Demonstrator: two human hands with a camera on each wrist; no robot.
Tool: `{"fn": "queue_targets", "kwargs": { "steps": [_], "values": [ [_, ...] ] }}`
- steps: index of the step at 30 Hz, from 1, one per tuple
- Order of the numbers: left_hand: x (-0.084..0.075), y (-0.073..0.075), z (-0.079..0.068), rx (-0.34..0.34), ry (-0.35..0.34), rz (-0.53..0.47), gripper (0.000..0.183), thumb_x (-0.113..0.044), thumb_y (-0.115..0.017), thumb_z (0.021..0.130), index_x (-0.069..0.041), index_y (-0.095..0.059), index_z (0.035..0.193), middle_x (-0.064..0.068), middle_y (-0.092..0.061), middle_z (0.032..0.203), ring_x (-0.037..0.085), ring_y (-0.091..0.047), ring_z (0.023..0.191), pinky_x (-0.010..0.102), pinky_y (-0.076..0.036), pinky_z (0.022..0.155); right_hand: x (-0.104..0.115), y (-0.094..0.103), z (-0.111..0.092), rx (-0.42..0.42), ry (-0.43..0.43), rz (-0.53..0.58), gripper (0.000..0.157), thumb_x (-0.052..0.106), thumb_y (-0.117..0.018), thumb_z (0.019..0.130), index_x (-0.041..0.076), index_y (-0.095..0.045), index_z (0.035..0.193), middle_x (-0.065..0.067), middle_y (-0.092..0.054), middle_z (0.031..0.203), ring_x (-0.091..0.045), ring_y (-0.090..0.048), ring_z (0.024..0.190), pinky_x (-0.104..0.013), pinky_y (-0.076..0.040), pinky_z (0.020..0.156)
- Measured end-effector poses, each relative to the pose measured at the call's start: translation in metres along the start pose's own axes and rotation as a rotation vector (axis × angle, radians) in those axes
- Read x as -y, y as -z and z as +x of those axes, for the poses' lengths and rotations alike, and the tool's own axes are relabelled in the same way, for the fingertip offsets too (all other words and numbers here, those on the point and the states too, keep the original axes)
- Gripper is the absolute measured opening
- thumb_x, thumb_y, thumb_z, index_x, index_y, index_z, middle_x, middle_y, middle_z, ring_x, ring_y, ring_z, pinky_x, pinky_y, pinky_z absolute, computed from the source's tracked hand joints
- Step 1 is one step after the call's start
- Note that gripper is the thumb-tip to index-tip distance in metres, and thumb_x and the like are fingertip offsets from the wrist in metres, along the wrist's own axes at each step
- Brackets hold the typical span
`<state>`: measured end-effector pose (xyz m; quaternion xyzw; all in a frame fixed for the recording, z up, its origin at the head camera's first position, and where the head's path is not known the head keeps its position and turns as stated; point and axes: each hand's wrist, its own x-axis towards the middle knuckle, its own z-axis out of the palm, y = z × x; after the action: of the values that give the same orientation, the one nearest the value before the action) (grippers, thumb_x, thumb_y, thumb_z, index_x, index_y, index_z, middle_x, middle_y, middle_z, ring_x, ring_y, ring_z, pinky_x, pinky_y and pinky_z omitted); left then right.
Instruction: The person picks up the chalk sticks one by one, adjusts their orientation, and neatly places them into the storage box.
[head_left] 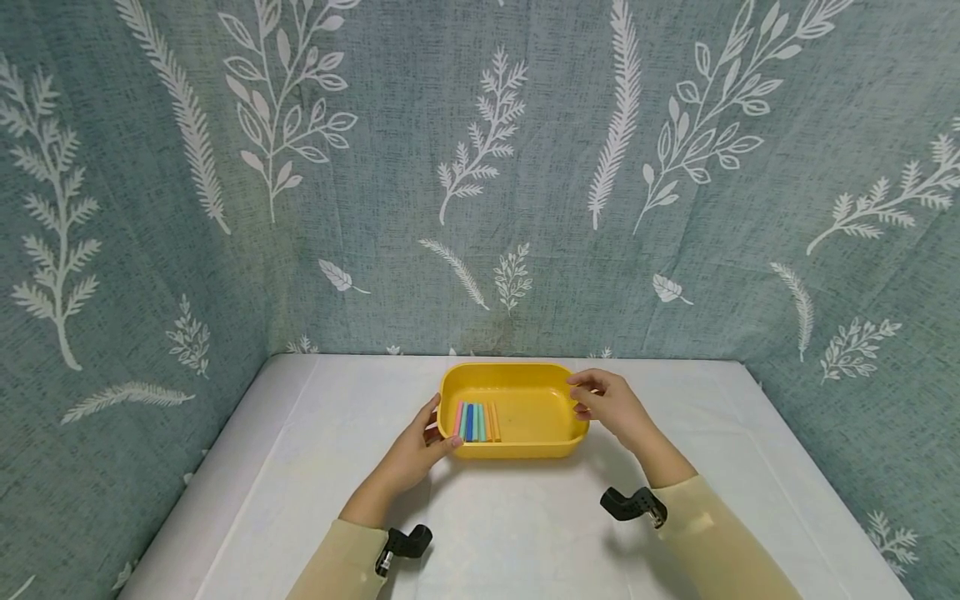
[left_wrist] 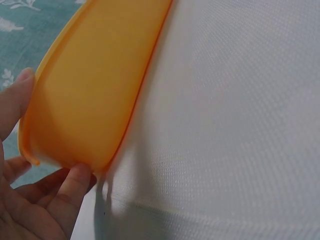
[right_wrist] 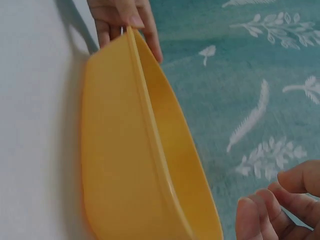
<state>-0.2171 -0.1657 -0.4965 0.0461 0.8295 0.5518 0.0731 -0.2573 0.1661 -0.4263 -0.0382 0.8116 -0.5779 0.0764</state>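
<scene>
A yellow tray (head_left: 525, 450) with raised walls sits on the white-covered table. Several chalk-like sticks (head_left: 470, 422) in pink, green, blue and orange lie side by side at its left end. My left hand (head_left: 414, 452) grips that end, the thumb over the front left corner and the fingers at the outer side. In the left wrist view, the left hand (left_wrist: 45, 207) holds the end wall of the tray (left_wrist: 95, 85). My right hand (head_left: 609, 407), fingers loosely bent, is at the right end. The right wrist view shows the right hand (right_wrist: 280, 210) apart from the wall and holding nothing.
The white tablecloth (head_left: 322, 483) spreads around the tray. Behind it and at both sides hangs a teal curtain (head_left: 390, 275) with white leaf prints. Black camera mounts (head_left: 633, 504) sit on both wrists, over beige sleeves.
</scene>
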Motion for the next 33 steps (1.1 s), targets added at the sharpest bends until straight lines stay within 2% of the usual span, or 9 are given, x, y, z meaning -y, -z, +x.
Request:
{"fn": "queue_targets", "kwargs": {
  "steps": [6,13,20,27,33],
  "values": [
    [-0.001,0.0,0.0,-0.003,0.013,0.013,0.091,-0.031,-0.074,0.093,-0.016,-0.016,0.162,0.019,-0.038,0.155,0.035,-0.049,0.134,0.047,-0.045,0.107,-0.01,0.018,0.002,-0.046,0.012,-0.031,0.031,0.01,-0.057,0.102,-0.008,-0.059,0.127,-0.015,-0.06,0.101,-0.026,-0.066,0.084,-0.031,-0.061,0.076],
    [-0.003,0.0,-0.001,-0.004,0.021,0.026,0.091,-0.033,-0.073,0.093,-0.016,-0.016,0.162,0.018,-0.038,0.155,0.034,-0.049,0.134,0.047,-0.045,0.107,-0.024,0.033,0.007,-0.077,-0.007,-0.056,0.028,0.011,-0.058,0.101,-0.005,-0.06,0.125,-0.023,-0.061,0.107,-0.029,-0.065,0.087,-0.029,-0.061,0.074],
    [-0.003,0.0,-0.001,-0.008,0.018,0.028,0.091,-0.032,-0.073,0.093,-0.016,-0.016,0.162,0.018,-0.038,0.155,0.035,-0.049,0.134,0.047,-0.044,0.107,-0.04,0.046,0.015,-0.101,-0.007,-0.111,0.03,0.007,-0.057,0.1,-0.009,-0.058,0.125,-0.018,-0.062,0.1,-0.022,-0.066,0.082,-0.033,-0.061,0.074],
    [-0.003,-0.001,-0.003,-0.005,-0.01,0.006,0.089,-0.029,-0.072,0.094,-0.014,-0.016,0.162,0.019,-0.038,0.155,0.036,-0.05,0.134,0.047,-0.046,0.106,-0.053,0.054,0.021,-0.099,-0.109,-0.16,0.033,0.008,-0.056,0.102,-0.009,-0.055,0.13,-0.018,-0.061,0.104,-0.022,-0.064,0.083,-0.034,-0.061,0.075],
    [-0.001,-0.001,-0.003,0.001,-0.02,-0.004,0.089,-0.029,-0.071,0.095,-0.014,-0.015,0.162,0.019,-0.037,0.156,0.035,-0.049,0.134,0.047,-0.046,0.106,-0.063,0.058,0.026,-0.093,-0.181,-0.201,0.032,0.011,-0.058,0.101,-0.007,-0.057,0.128,-0.015,-0.06,0.098,-0.02,-0.062,0.078,-0.032,-0.06,0.07]
  ]
}}
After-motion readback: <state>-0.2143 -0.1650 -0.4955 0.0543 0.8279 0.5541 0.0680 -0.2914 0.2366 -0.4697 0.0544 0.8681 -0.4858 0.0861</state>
